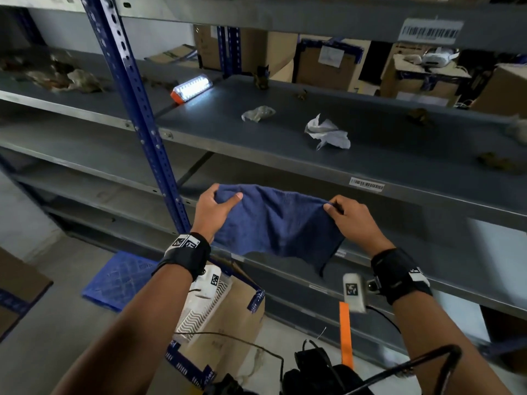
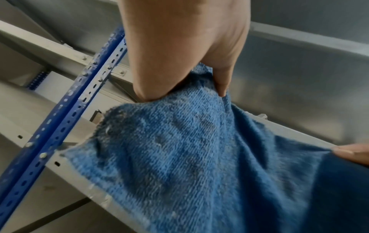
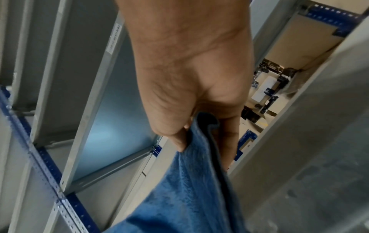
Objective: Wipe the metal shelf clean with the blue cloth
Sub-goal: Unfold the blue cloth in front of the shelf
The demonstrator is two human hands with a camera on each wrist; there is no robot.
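The blue cloth (image 1: 275, 223) hangs spread out in the air in front of the grey metal shelf (image 1: 285, 143), below its front edge. My left hand (image 1: 216, 205) grips the cloth's upper left corner, thumb over the fabric. At the upper right corner my right hand (image 1: 346, 215) pinches the cloth. In the left wrist view the left hand (image 2: 185, 63) bunches the cloth (image 2: 189, 157). The right wrist view has the right hand (image 3: 191, 88) with fingers curled round a fold of cloth (image 3: 191, 189).
On the shelf lie a crumpled white paper (image 1: 326, 132), a crumpled plastic scrap (image 1: 258, 113), brown debris (image 1: 497, 162) and a lit lamp (image 1: 192, 88). A blue upright post (image 1: 134, 104) stands at left. Cardboard boxes (image 1: 228, 317) and a blue crate (image 1: 119, 279) sit on the floor.
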